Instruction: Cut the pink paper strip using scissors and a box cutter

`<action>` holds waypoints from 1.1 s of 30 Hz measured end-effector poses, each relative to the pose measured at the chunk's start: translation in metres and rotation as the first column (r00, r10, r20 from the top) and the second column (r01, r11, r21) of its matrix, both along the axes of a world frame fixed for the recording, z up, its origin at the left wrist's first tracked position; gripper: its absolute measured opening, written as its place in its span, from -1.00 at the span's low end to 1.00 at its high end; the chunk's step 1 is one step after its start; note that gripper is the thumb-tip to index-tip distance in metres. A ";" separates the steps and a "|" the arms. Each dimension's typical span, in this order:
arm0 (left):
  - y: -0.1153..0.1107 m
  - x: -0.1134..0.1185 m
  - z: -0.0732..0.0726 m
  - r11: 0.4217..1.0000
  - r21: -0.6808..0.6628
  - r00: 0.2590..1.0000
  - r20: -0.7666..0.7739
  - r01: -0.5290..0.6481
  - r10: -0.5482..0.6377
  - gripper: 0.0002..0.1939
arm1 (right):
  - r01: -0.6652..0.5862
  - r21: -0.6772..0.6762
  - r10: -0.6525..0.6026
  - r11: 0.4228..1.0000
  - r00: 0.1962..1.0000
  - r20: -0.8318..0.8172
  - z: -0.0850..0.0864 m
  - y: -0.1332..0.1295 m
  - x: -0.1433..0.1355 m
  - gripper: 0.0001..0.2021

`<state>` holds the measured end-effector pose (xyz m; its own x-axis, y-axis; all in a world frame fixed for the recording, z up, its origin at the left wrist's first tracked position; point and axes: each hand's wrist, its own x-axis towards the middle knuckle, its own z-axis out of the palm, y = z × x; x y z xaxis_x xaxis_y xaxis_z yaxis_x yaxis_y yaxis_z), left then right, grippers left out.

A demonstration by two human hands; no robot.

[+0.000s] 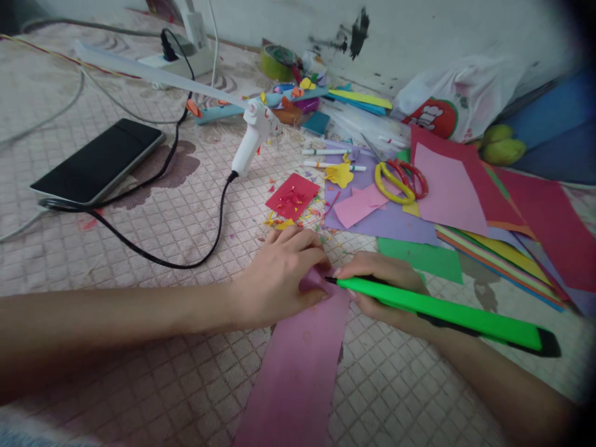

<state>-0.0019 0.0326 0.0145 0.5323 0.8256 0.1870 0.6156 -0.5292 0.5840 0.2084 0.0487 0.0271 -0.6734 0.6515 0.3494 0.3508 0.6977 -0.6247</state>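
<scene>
A long strip of pink-purple paper runs from the bottom edge up between my hands. My left hand rests on its upper end, fingers bent and thumb pressing the paper. In my right hand is a bright green pen-like tool; its dark tip touches or nearly touches the paper beside my left thumb. The tool's long body lies over my right wrist and points to the right. A red paper square with small scraps on it lies just beyond my left hand.
A white glue gun with a black cord stands behind my left hand. A tablet lies at the left. Red and yellow scissors, markers and coloured papers cover the right side. A plastic bag sits near the wall.
</scene>
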 end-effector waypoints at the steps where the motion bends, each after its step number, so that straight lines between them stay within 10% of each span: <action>1: 0.000 0.000 0.000 1.000 0.001 1.000 0.001 0.001 -0.001 -0.77 | 0.002 0.001 -0.002 1.000 1.000 0.000 0.000 0.000 -0.001 -0.80; 33: 0.000 0.000 0.003 1.000 0.000 1.000 -0.025 0.011 -0.011 -0.76 | 0.307 -0.163 -0.313 0.938 0.949 -0.017 -0.004 -0.030 0.007 -0.81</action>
